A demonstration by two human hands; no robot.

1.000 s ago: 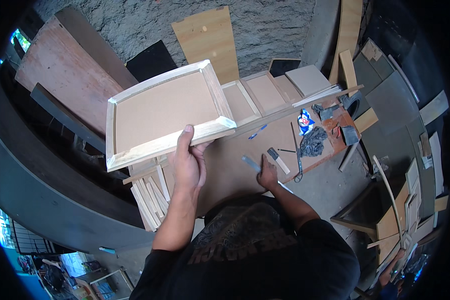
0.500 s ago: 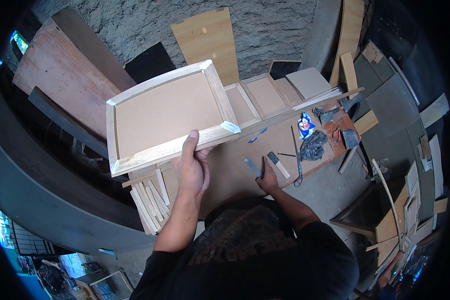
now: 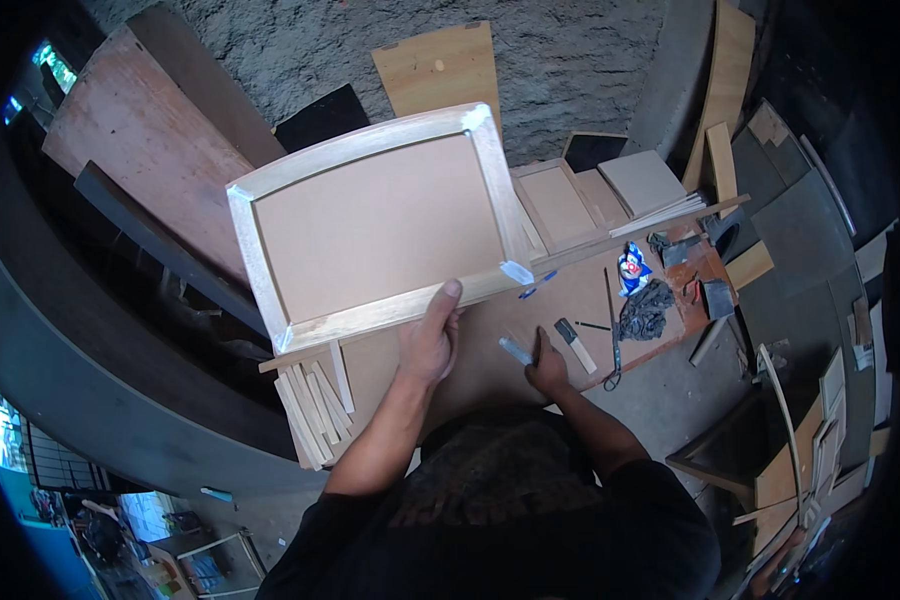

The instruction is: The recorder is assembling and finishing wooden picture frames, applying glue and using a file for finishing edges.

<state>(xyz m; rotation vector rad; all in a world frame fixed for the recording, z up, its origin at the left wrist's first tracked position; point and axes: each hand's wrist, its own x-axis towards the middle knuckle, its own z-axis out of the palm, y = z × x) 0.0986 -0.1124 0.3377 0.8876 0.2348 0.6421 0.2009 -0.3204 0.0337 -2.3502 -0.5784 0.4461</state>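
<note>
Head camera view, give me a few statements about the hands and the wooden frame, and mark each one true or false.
1. The left hand grips the wooden framed panel by its near edge. True.
2. The right hand also grips the panel. False: it rests on the workbench by a small tool.
3. Loose wooden strips lie left of the left hand. True.
4. The panel lies flat under a dark rag. False: the dark rag lies apart, to the right.

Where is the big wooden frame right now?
In the head view, the wooden frame is up in the middle-left, lifted over the workbench. The left hand grips its near edge, and a bundle of thin wooden strips lies just below it.
</note>
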